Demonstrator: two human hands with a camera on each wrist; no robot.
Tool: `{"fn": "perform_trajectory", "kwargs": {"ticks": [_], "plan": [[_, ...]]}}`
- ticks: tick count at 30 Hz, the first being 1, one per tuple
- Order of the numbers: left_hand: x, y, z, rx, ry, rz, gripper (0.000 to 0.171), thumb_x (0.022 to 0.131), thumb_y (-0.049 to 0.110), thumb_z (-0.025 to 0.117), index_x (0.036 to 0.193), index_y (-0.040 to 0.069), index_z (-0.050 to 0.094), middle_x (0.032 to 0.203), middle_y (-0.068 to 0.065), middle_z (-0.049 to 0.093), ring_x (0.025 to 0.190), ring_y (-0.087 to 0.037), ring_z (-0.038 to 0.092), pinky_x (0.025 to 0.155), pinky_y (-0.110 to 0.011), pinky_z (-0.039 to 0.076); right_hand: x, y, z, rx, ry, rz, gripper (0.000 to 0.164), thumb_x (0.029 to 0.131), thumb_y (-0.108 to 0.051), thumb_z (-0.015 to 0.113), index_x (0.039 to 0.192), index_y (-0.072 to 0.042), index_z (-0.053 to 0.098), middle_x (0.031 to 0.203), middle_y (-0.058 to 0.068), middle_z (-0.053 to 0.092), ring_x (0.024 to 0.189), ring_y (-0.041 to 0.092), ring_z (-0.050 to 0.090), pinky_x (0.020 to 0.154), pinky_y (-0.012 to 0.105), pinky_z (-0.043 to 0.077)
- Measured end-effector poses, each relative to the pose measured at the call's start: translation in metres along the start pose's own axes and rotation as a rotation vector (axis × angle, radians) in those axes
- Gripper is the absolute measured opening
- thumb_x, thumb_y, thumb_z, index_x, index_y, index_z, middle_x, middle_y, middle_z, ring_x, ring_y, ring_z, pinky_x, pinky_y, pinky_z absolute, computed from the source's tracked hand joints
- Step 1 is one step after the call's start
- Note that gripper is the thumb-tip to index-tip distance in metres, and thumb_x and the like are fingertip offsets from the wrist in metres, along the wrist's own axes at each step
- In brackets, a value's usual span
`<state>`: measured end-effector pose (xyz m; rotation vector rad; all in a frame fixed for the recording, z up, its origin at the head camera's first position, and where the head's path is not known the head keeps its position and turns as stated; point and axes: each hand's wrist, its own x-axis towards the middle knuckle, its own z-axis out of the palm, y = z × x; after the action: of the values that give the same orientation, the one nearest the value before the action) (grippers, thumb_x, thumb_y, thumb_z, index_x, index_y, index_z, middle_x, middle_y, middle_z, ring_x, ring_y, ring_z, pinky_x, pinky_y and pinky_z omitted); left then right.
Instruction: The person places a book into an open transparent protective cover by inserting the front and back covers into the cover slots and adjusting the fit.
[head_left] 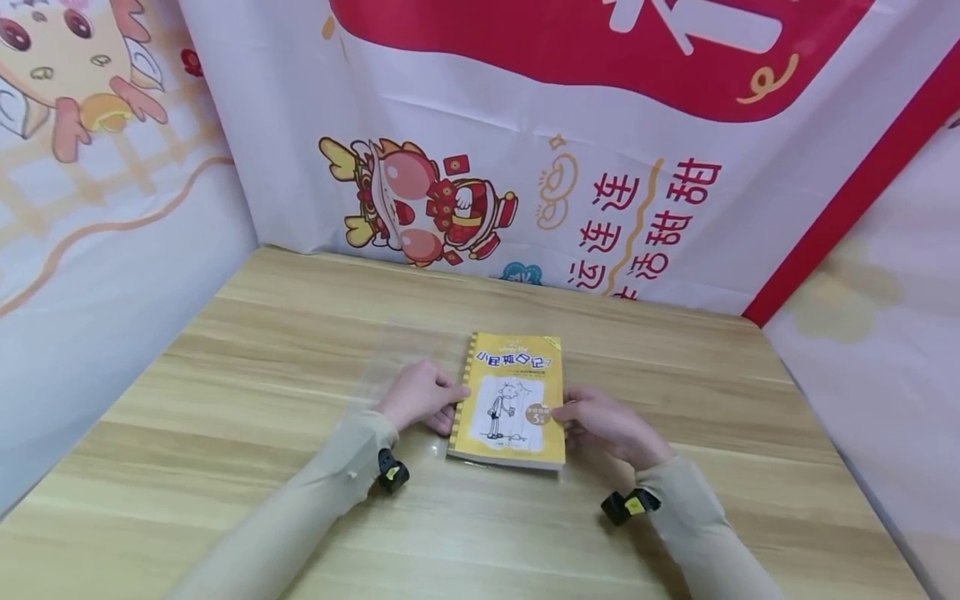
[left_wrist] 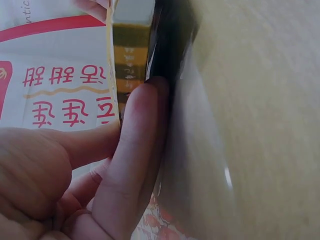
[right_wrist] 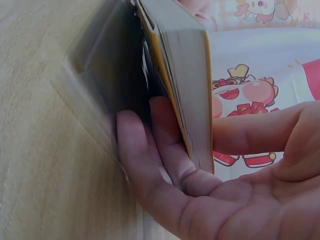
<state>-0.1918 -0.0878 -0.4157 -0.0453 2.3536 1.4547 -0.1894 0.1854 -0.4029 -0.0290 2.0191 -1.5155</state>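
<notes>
A yellow paperback book (head_left: 510,392) with a cartoon figure on its cover lies front up between my hands. My left hand (head_left: 422,396) grips its striped spine edge, thumb on the cover and fingers beneath. At the opposite edge my right hand (head_left: 603,423) holds the book the same way. In the left wrist view the spine (left_wrist: 131,60) shows between thumb and fingers. The right wrist view shows the page edges (right_wrist: 187,65), with fingers under the back cover. Beneath the book, a clear plastic sheet (right_wrist: 97,87) spreads close over the table, past the book's left side in the head view.
The wood-grain table (head_left: 247,392) reaches back to a white and red printed cloth (head_left: 480,108) hanging behind it. Printed cloth also hangs at the left (head_left: 112,217) and right (head_left: 892,350). A small black camera is strapped to each wrist.
</notes>
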Motion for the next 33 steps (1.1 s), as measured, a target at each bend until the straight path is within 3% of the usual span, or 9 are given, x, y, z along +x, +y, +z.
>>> {"fn": "perform_trajectory", "kwargs": {"ticks": [14, 21, 28, 33], "plan": [[0.000, -0.002, -0.001, 0.016, 0.010, -0.009, 0.019, 0.089, 0.023, 0.066, 0.089, 0.004, 0.070, 0.069, -0.013, 0.064, 0.052, -0.020, 0.064, 0.053, -0.031, 0.053, 0.000, -0.003, 0.008, -0.132, 0.100, -0.031, 0.027, 0.091, -0.007, 0.053, 0.114, 0.006, 0.056, 0.090, 0.012, 0.066, 0.073, 0.020, 0.061, 0.068, 0.038, 0.051], [-0.001, -0.002, 0.000, 0.020, 0.010, -0.006, 0.019, 0.090, 0.023, 0.066, 0.085, 0.005, 0.069, 0.068, -0.013, 0.064, 0.052, -0.019, 0.063, 0.053, -0.031, 0.053, -0.004, -0.006, 0.014, -0.237, 0.171, -0.011, 0.033, 0.091, -0.010, 0.054, 0.121, 0.005, 0.055, 0.089, 0.009, 0.065, 0.076, 0.023, 0.061, 0.067, 0.038, 0.052], [-0.002, -0.004, -0.002, 0.032, 0.003, -0.006, 0.020, 0.089, 0.021, 0.067, 0.078, 0.003, 0.067, 0.067, -0.014, 0.063, 0.050, -0.020, 0.063, 0.053, -0.032, 0.054, -0.005, -0.005, 0.014, -0.386, 0.216, -0.002, 0.035, 0.093, -0.018, 0.058, 0.125, -0.004, 0.057, 0.079, 0.007, 0.063, 0.050, 0.015, 0.044, 0.046, 0.025, 0.037], [-0.003, -0.004, 0.000, 0.029, -0.013, -0.001, 0.021, 0.089, 0.018, 0.067, 0.077, 0.001, 0.066, 0.068, -0.015, 0.063, 0.050, -0.019, 0.062, 0.053, -0.032, 0.054, -0.005, -0.006, 0.014, -0.478, 0.252, -0.006, 0.039, 0.091, -0.023, 0.062, 0.126, -0.005, 0.057, 0.085, 0.003, 0.064, 0.049, 0.014, 0.044, 0.044, 0.024, 0.038]]}}
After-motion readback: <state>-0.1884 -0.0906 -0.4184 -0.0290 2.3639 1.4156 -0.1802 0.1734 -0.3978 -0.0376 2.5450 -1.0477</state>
